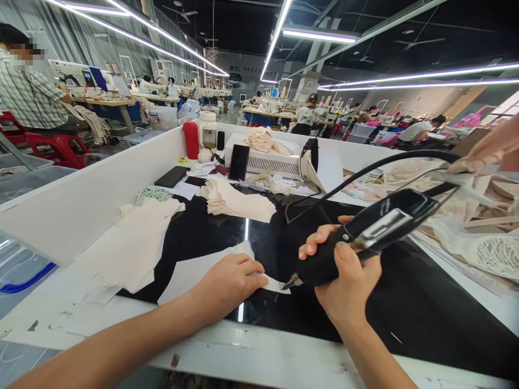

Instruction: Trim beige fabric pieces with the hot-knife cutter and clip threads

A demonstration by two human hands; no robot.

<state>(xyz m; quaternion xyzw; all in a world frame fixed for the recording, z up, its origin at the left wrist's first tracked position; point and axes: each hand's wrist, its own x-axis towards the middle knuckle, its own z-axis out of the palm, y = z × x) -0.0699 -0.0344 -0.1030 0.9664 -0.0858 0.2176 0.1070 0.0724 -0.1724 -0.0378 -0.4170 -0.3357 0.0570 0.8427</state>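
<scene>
My right hand [348,275] is wrapped round a black corded hand-held cutter [320,259], its pointed metal tip slanting down to the left. That tip meets the narrow right end of a white, curved sheet piece [198,273]; whether it is cloth or paper I cannot tell. On the same piece lies my left hand [231,283], pressing it down with fingers stretched out and close together, thumb towards the tip. Beneath is a glossy black work surface [292,308]. A stack of pale beige fabric pieces [239,202] lies behind, and another fabric pile [135,243] is to the left.
At the back are a phone [239,162], a white vented box [263,162], a red container [190,139] and a jar [208,132]. The cutter's black cable [381,159] arches rightward, near heaped fabric [482,227]. A low white wall [81,200] borders the left side. Other people sit at sewing machines beyond.
</scene>
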